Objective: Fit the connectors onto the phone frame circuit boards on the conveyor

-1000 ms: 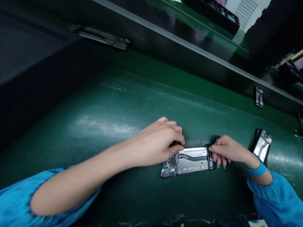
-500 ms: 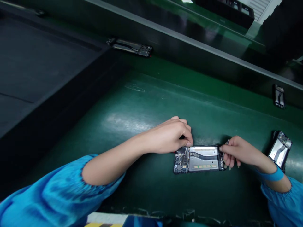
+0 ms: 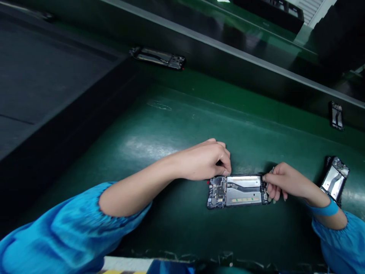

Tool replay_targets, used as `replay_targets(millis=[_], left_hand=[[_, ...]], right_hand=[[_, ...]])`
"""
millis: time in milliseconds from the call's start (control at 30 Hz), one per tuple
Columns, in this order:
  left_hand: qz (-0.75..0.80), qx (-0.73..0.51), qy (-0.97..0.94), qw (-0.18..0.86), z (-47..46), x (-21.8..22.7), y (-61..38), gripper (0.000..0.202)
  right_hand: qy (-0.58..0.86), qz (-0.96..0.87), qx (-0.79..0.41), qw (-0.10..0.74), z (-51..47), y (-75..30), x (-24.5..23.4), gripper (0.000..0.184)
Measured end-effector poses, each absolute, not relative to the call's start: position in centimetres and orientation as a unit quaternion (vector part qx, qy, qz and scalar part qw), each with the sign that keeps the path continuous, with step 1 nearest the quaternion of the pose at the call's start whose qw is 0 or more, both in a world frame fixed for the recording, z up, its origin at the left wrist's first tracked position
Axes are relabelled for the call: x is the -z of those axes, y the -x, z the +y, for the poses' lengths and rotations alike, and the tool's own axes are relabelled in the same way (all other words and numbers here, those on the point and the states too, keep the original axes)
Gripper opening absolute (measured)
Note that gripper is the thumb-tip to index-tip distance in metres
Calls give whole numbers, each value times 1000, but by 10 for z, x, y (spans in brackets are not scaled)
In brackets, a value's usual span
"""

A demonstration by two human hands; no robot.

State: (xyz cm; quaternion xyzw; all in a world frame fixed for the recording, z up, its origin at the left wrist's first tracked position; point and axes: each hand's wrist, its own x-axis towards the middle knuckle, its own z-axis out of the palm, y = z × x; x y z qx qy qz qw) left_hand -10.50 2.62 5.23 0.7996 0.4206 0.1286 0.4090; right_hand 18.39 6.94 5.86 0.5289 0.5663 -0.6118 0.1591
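Note:
An opened phone point(image 3: 245, 195) lies flat on the green work surface, its circuit board, silver middle and black ribbon cable exposed. My left hand point(image 3: 209, 160) is closed, thumb and forefinger pressed together at the phone's upper edge, above the circuit board. At the phone's right end, my right hand point(image 3: 281, 182) is closed in a pinch. A thin metal tool point(image 3: 272, 173), possibly tweezers, sticks up from its fingers; its tip and the spot it touches are hidden. A blue band point(image 3: 327, 208) circles my right wrist.
Further opened phones lie on the green surface point(image 3: 182, 125): one point(image 3: 335, 179) beyond my right wrist, one point(image 3: 337, 115) at the far right, one point(image 3: 158, 58) at the back. A raised rail point(image 3: 228, 47) runs behind. To the left is a dark panel point(image 3: 57, 68).
The whole view has shifted very slightly. Both hands keep their grips at the same places on the phone, and no object has visibly changed.

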Motion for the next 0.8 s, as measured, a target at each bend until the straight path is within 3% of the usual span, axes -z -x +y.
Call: replay_targets(millis=[567, 800], left_hand=[[404, -101, -843, 341, 57, -60, 33, 19], [472, -105, -822, 301, 40, -60, 15, 17]], right_hand=[[-549, 561, 599, 155, 68, -176, -63, 36], [-541, 564, 613, 118, 65, -183, -57, 35]])
